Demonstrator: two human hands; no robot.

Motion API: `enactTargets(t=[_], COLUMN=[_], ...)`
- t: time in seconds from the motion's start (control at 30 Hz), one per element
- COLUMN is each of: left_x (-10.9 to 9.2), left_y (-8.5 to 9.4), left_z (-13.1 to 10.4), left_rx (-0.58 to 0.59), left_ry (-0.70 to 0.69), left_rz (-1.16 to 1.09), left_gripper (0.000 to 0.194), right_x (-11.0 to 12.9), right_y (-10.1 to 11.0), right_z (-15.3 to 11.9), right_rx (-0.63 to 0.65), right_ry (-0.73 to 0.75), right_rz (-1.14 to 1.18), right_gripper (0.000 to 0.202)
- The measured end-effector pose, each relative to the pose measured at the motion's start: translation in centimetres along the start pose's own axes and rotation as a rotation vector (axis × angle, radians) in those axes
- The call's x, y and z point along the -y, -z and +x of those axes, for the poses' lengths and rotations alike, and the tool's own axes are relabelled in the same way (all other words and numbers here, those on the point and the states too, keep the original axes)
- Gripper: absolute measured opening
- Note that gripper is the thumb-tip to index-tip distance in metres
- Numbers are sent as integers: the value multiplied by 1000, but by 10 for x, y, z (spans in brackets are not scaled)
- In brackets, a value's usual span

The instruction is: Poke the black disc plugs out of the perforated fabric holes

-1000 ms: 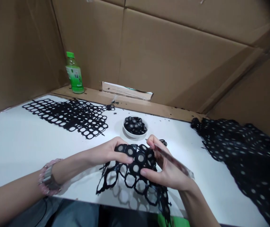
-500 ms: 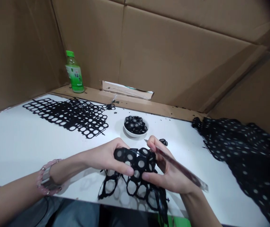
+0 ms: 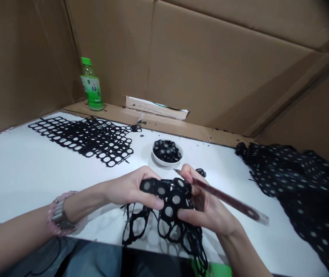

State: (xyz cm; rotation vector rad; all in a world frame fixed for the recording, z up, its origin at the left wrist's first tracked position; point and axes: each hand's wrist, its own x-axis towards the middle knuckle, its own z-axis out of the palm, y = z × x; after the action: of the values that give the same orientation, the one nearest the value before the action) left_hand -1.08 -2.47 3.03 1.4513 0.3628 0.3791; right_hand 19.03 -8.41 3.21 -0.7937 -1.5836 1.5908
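Observation:
A black rubbery sheet point(image 3: 168, 211) with round grey-centred discs is stretched between both hands, and a strip of empty rings point(image 3: 137, 227) dangles from its lower edge. My left hand point(image 3: 141, 190) grips its left side, the thumb pressed on top. On the right side, my right hand point(image 3: 207, 209) pinches the sheet with thumb and fingers. That hand also holds a slim pointed tool point(image 3: 230, 200) with a dark reddish body, its tip toward the bowl. Just beyond the hands stands a white bowl point(image 3: 164, 163) full of similar black discs.
Flat on the white table point(image 3: 8, 165) lies a black ring mesh point(image 3: 80, 138) at left. A large heap of dotted black sheet point(image 3: 294, 184) covers the right. Loose black pieces point(image 3: 201, 172) lie near the bowl. A green bottle point(image 3: 92, 90) stands by the cardboard wall point(image 3: 210, 69).
The tool in my right hand has swung slightly, its rear end now farther right. The sheet has shifted a little in my hands, which keep hold of it. The view has tilted slightly.

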Motion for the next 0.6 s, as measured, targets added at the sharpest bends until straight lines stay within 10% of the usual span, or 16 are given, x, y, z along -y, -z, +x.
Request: enactTargets(t=[0.6], left_x=[9], left_y=[-2], left_z=[7], left_rx=[-108], left_ry=[20], left_rz=[-55], left_gripper=[18], right_x=[-1], right_y=[-5], right_z=[2], right_rx=[-151], right_ry=[6], right_rz=[-44], right_gripper=[40])
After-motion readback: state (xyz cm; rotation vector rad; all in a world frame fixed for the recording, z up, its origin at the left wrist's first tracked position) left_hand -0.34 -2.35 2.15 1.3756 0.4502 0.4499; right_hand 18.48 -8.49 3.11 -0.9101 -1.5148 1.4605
